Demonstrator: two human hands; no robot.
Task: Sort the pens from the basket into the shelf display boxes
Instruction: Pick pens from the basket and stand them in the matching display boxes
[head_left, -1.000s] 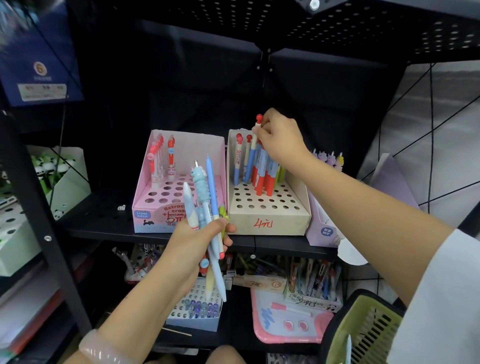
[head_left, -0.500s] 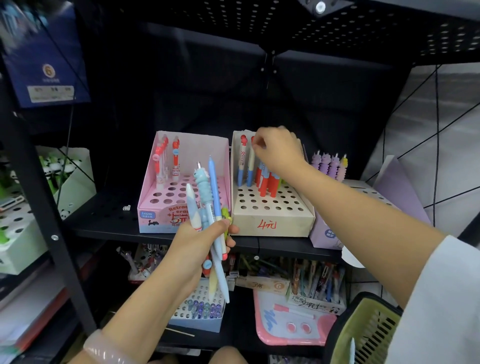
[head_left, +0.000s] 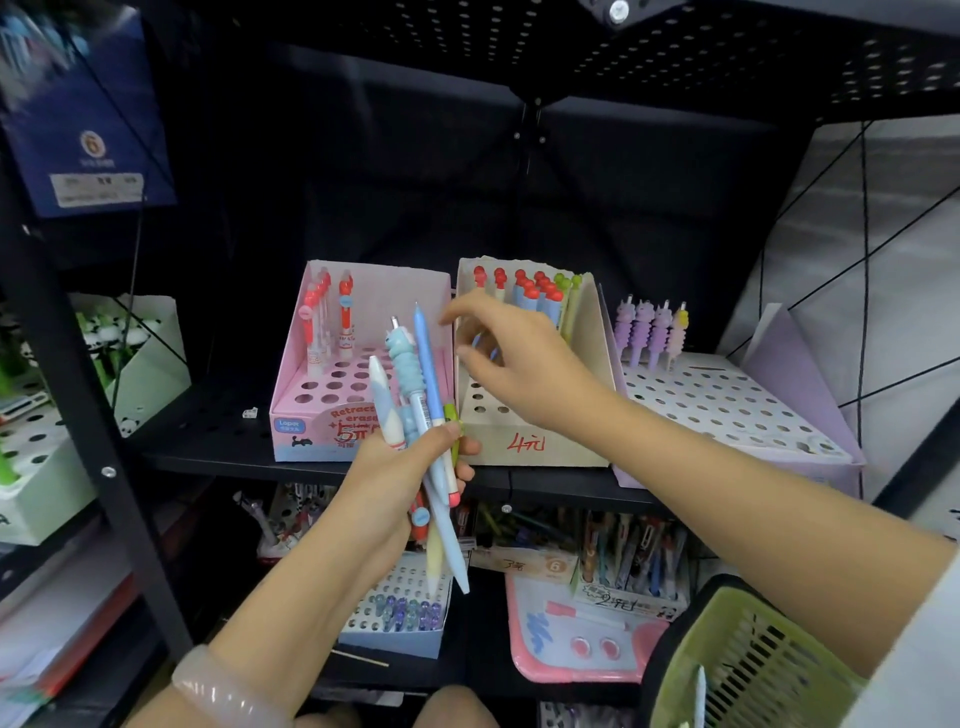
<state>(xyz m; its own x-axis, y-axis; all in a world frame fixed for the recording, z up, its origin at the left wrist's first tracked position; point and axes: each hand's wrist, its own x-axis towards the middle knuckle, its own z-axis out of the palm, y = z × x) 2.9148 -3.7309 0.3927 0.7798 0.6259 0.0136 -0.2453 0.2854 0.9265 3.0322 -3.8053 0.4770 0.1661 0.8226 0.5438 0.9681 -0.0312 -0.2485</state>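
Pens (head_left: 415, 410): bundle gripped in my left hand (head_left: 400, 478) as stock; right hand (head_left: 511, 358), fingers spread and empty, reaching to pick one for sorting.

Stationery shop, priced pen display boxes (head_left: 524, 364), shelving (head_left: 218, 431)

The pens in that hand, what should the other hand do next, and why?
Probably the right hand, empty with its fingers spread, should pinch one pen from the bunch of pens that the left hand grips. Several remain unsorted, and the display boxes have free holes.
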